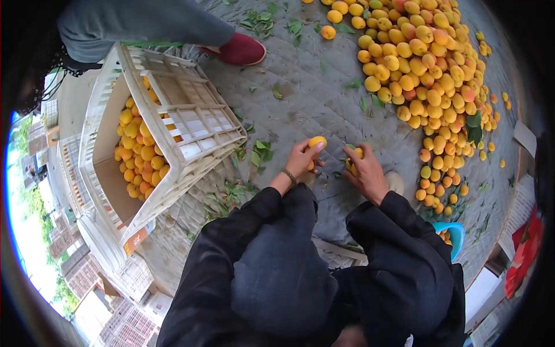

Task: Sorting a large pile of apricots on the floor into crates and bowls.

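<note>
My left hand point(299, 159) is closed around apricots; one yellow apricot point(318, 142) shows at the thumb and another peeks out below the fingers. Facing it, my right hand point(367, 171) curls over a few more apricots point(353, 165), partly covered by the fingers. Both hands are above the quilted grey ground cover, in front of my knees. A large heap of yellow-orange apricots point(427, 60) spreads over the cover beyond my right hand. To the left stands a white plastic crate point(204, 108), lined with cardboard and holding many apricots point(141, 152).
Another person's leg and red shoe point(243, 49) are behind the crate. Green leaves point(260, 152) litter the quilted cover point(299, 99). A blue container point(455, 238) with apricots sits by my right knee. Stacked crates point(125, 319) stand at lower left.
</note>
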`<action>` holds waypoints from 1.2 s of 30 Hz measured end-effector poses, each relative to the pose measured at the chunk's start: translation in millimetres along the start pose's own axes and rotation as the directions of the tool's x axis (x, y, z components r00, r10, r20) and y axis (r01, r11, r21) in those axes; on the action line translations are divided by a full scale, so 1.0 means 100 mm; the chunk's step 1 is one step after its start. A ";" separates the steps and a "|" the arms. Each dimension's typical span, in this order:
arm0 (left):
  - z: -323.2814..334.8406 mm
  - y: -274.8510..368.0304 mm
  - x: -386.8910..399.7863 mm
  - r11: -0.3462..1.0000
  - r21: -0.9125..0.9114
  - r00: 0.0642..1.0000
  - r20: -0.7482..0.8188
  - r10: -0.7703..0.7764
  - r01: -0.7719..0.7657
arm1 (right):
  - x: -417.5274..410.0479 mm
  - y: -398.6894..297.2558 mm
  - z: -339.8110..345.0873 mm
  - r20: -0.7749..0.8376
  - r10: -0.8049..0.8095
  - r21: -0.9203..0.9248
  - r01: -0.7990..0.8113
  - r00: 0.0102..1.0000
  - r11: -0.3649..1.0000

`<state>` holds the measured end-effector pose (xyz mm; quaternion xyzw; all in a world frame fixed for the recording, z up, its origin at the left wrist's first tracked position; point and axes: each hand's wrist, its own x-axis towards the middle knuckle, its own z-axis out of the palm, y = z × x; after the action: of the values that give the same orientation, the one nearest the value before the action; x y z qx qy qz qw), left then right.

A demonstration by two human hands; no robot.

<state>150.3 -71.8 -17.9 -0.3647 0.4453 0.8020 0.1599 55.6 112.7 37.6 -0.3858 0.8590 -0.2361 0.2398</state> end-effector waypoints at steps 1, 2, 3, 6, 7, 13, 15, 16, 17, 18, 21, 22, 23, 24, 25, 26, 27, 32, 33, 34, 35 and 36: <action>0.04 -0.03 0.03 1.000 -0.022 1.000 0.004 -0.017 0.017 | 0.03 0.04 -0.02 -0.006 0.012 -0.013 -0.012 1.000 1.000; 0.06 -0.02 0.06 1.000 0.009 0.999 0.023 -0.023 0.023 | 0.08 0.06 -0.05 -0.054 0.053 -0.036 -0.055 0.997 0.998; 0.03 0.01 0.01 1.000 0.008 0.999 0.019 -0.026 0.026 | 0.09 0.04 0.00 -0.094 0.087 -0.042 -0.091 0.992 0.995; -0.18 0.10 -0.20 0.999 0.001 0.999 -0.009 -0.041 0.041 | 0.09 0.01 0.22 0.064 -0.070 -0.136 0.078 0.995 0.988; -0.20 0.07 -0.14 1.000 -0.004 1.000 -0.008 -0.018 0.018 | -0.01 0.09 0.23 0.055 -0.087 -0.220 0.097 0.995 0.971; -0.03 0.28 -0.45 0.995 0.048 0.983 0.163 0.083 -0.092 | -0.08 0.51 0.09 -0.036 -0.022 -0.282 0.011 0.999 0.959; -0.22 0.86 -1.25 0.992 0.066 0.968 0.235 0.092 -0.111 | 0.04 0.41 0.05 0.021 -0.016 -0.169 0.020 1.000 0.985; -0.27 1.08 -1.65 0.941 0.177 0.953 0.143 0.267 -0.290 | 0.07 0.42 0.00 0.088 0.049 0.013 -0.050 0.995 0.999; -0.31 1.27 -2.03 0.846 0.302 0.896 0.073 0.438 -0.438 | 0.11 0.44 -0.08 0.170 0.102 0.186 -0.134 0.980 0.973; -0.42 1.50 -2.31 0.569 0.478 0.695 0.130 0.707 -0.669 | 0.12 0.45 -0.19 0.226 0.217 0.530 -0.307 0.950 0.790; -0.93 1.87 -2.82 0.475 0.770 0.431 -0.289 0.855 -0.426 | 0.49 -0.41 -1.04 0.446 0.054 0.592 -0.340 0.893 0.731; -1.31 1.85 -2.83 0.356 0.912 0.305 -0.286 0.908 -0.204 | 0.64 -0.79 -1.23 0.479 -0.017 0.602 -0.315 0.877 0.733; -1.60 1.79 -2.91 0.438 0.897 0.237 -0.414 0.879 -0.059 | 0.81 -1.20 -1.33 0.514 -0.102 0.621 -0.287 0.852 0.729; -1.92 1.68 -3.00 0.517 0.855 0.164 -0.515 0.841 0.037 | 0.97 -1.61 -1.36 0.538 -0.206 0.663 -0.259 0.818 0.702; -2.21 1.54 -3.07 0.522 0.844 0.098 -0.534 0.840 0.126 | 1.10 -1.99 -1.42 0.539 -0.301 0.705 -0.225 0.787 0.673; -2.49 1.39 -3.11 0.530 0.820 0.028 -0.548 0.836 0.217 | 1.20 -2.35 -1.40 0.542 -0.373 0.739 -0.216 0.753 0.639; -2.60 1.23 -3.09 0.533 0.817 0.020 -0.550 0.835 0.220 | 1.33 -2.66 -1.26 0.552 -0.438 0.764 -0.221 0.710 0.606; -2.23 1.34 -2.81 0.583 0.729 -0.053 -0.607 0.793 0.359 | 1.71 -3.41 -0.43 0.306 -0.617 0.719 0.250 0.725 0.649; -2.23 1.35 -2.88 0.580 0.729 -0.060 -0.603 0.795 0.364 | 1.73 -3.49 -0.19 0.095 -0.695 0.590 0.522 0.712 0.616; -2.26 1.36 -2.89 0.602 0.730 0.034 -0.645 0.763 0.323 | 1.76 -3.57 -0.06 -0.099 -0.767 0.377 0.737 0.634 0.561; -2.29 1.37 -2.88 0.624 0.729 0.133 -0.674 0.727 0.281 | 1.76 -3.62 0.00 -0.105 -0.765 0.367 0.740 0.635 0.564; -2.31 1.34 -2.89 0.603 0.753 0.085 -0.641 0.763 0.265 | 1.70 -3.66 0.04 0.046 -0.757 0.197 0.737 0.652 0.647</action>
<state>371.6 -317.6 194.2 -0.5910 0.7716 0.1167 -0.2044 158.9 -236.4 211.6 -0.6988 0.5846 -0.3580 0.2043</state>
